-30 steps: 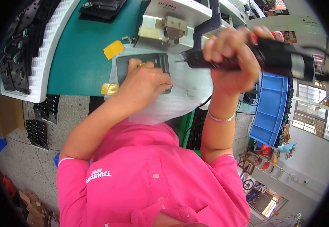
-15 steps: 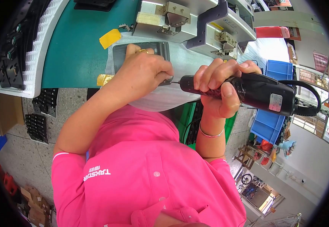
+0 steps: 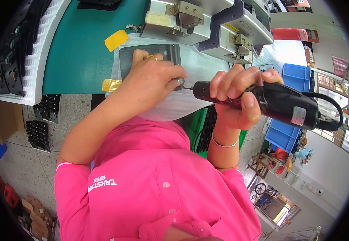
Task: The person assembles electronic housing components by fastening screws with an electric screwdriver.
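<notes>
My left hand [image 3: 152, 78] rests on a dark grey metal plate [image 3: 148, 54] that lies on white foam sheeting [image 3: 190, 68]. Its thumb and forefinger pinch a small silver screw [image 3: 180, 81] at the plate's near right corner. My right hand [image 3: 238, 98] grips a black electric screwdriver [image 3: 271, 102] held level, with its thin bit touching that screw. A cable runs from the tool's rear to the right.
Grey metal fixtures [image 3: 206, 24] stand at the back of the green bench mat [image 3: 78, 52]. A white foam tray of black parts [image 3: 17, 52] is at the left. Two yellow tape pieces [image 3: 116, 40] lie by the plate. Blue bins [image 3: 295, 104] stand at the right.
My right hand brought the screwdriver down from raised at the right to level, and its bit now meets the screw. My left hand stayed on the plate.
</notes>
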{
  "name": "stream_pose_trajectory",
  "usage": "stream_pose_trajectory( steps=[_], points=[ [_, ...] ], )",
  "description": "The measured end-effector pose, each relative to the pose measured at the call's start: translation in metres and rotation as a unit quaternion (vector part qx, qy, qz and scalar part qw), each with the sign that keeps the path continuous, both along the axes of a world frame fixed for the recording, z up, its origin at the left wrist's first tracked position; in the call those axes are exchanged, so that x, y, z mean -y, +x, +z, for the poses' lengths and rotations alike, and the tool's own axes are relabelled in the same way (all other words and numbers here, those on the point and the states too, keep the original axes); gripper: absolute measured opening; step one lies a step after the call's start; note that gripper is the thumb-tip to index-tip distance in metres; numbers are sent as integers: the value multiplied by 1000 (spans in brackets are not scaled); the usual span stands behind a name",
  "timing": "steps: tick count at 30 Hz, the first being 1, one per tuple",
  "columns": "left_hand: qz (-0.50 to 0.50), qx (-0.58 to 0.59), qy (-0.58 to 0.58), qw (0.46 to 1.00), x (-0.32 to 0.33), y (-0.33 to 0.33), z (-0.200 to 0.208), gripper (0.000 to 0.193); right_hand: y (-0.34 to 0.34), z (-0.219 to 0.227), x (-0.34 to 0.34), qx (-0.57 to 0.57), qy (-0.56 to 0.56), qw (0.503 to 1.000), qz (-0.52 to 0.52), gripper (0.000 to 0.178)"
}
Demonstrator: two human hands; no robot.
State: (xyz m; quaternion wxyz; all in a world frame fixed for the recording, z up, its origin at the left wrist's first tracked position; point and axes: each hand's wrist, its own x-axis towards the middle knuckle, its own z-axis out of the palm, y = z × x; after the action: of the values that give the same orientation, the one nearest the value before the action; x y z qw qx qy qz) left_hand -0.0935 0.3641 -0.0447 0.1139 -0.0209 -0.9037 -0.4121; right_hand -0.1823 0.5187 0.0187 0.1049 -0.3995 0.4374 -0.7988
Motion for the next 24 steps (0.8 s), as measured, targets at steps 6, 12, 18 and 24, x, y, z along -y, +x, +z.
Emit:
stream_pose_trajectory(
  steps=[6, 12, 18, 24],
  points=[
    [-16, -41, 17, 999, 0, 8, 9, 17, 0, 12, -9, 15, -42, 999, 20, 47],
    [-4, -64, 25, 998, -4, 9, 4, 8, -4, 13, -12, 11, -49, 998, 27, 48],
    [-6, -67, 15, 998, -7, 11, 1, 11, 0, 14, -10, 9, -33, 999, 18, 49],
    [-3, -69, -1, 998, -9, 13, -1, 11, 8, 14, -4, 11, -9, 1000, 3, 50]
  ],
)
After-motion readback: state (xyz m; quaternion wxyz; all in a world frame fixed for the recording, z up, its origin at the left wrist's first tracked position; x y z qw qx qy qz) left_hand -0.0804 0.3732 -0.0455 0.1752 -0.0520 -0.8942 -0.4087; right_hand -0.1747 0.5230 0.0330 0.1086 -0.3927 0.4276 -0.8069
